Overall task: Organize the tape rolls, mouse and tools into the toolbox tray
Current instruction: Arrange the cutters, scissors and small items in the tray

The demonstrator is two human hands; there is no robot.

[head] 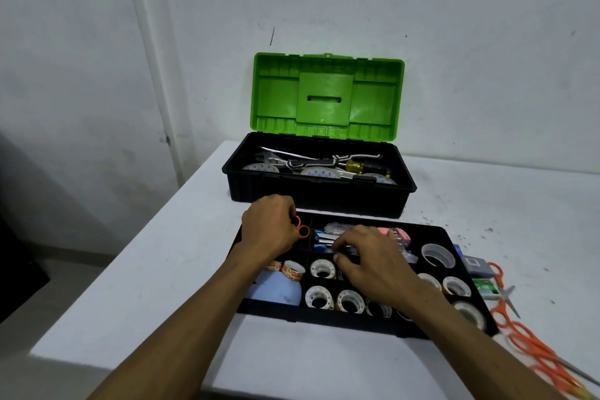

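Head view shows a person leaning over a black toolbox tray (454, 232) that lies on a white desk (156, 273), in front of the open green-lidded toolbox (319, 169).

The left hand (268, 227) is at the far-left compartment of the tray. Its grip is clenched on small orange scissors (300, 227); only the two finger rings show, just right of the knuckles, so I cannot tell which way the blades point. The right hand (370, 258) rests over the middle of the tray with the fingers bent down among the small items in the far middle compartment. Whether it grasps something or only pushes, I cannot tell.

Tape rolls (319, 297) already stand in the near compartments, and a pale blue rounded thing (276, 291), perhaps the mouse, lies in the near-left compartment.

What matters for the coming move, I think, is what remains outside. More orange-handled scissors (526, 339) lie on the desk just beyond the tray's right edge, well apart from the left hand and much nearer to the right one. Their long axis runs from the tray's right side toward the near-right corner of the desk, handles mixed together. So the right hand is the natural one to fetch them, reaching to the right and toward the body, once it leaves the tray.
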